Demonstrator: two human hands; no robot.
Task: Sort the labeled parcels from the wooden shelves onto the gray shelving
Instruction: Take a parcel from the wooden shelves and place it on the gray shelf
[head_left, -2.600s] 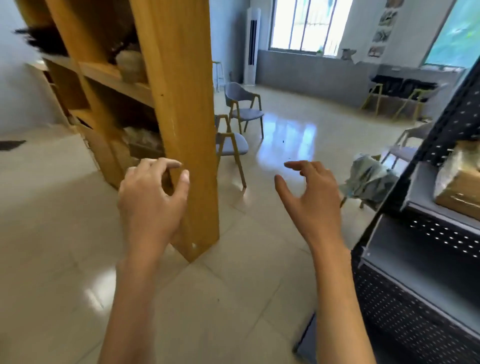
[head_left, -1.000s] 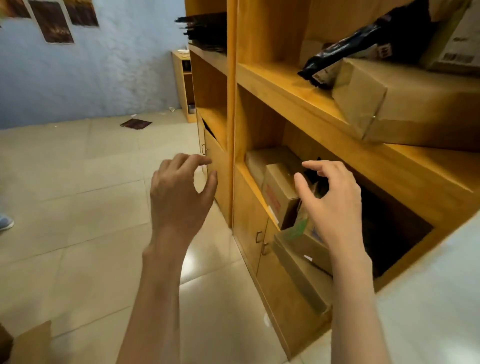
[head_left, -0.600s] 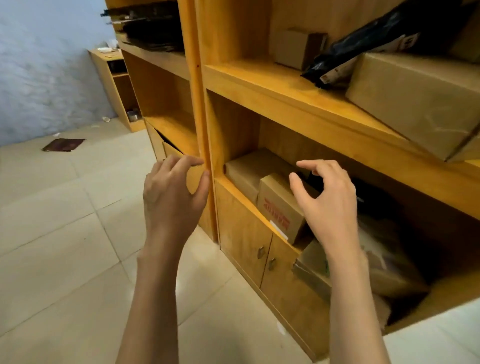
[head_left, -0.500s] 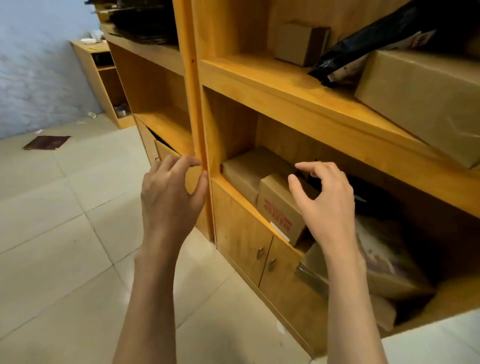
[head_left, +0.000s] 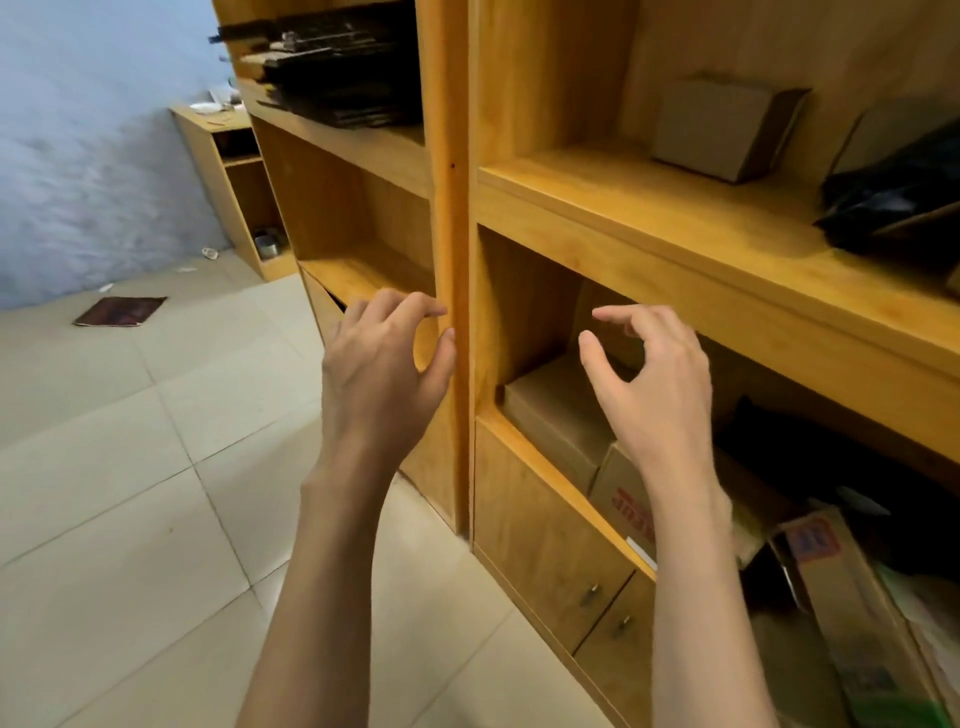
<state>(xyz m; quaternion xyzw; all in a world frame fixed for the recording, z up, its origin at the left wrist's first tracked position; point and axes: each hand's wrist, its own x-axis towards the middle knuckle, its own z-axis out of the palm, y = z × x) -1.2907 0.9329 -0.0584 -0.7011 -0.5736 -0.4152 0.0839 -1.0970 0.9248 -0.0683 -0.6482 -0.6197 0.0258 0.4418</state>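
Right hand (head_left: 657, 395) hides part of red-printed box (head_left: 621, 496) on wooden shelf (head_left: 727, 244)

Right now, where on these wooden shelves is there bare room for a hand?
Bare board lies left of the small brown box on the upper shelf, and across the left bay's lower shelf. Crowded: the compartment by the right hand, packed with cardboard parcels.

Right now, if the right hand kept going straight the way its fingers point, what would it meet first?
Probably the plain cardboard box at the left of the lower compartment. The right hand, empty with fingers loosely curled, hangs in front of and above it. Depth is unclear, so it could pass over the box toward the compartment's back wall.
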